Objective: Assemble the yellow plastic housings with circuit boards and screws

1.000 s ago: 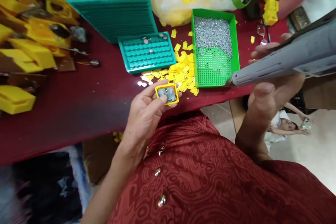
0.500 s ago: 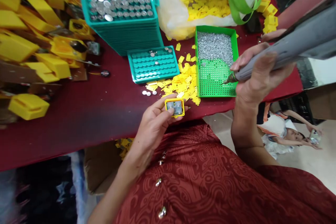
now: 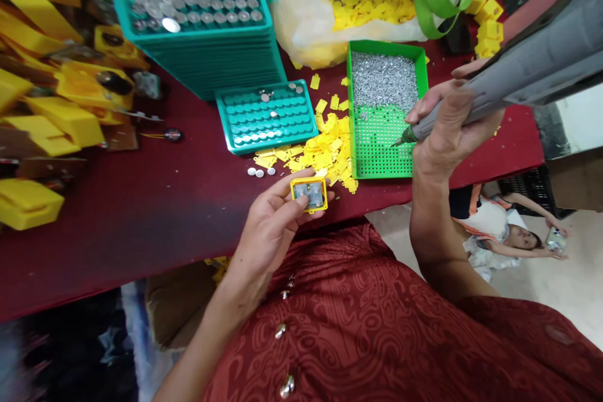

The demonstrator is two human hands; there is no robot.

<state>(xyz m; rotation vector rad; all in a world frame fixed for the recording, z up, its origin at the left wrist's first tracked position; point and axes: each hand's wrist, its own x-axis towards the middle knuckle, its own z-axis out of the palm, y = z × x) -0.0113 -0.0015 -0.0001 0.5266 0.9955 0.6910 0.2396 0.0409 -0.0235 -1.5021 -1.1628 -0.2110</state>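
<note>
Yellow case [image 3: 315,191] pinched in left hand [image 3: 276,217]; right hand [image 3: 441,147] grips grey screwdriver [image 3: 527,75], tip over green tray [image 3: 377,162]. Looks like screw pickup; next calls for steady tip aim.

Yellow on the casing [image 3: 314,193], grey on the power screwdriver [image 3: 522,72], green on the basket [image 3: 382,154], swirling red-on-red over the shirt [image 3: 358,320].
</note>
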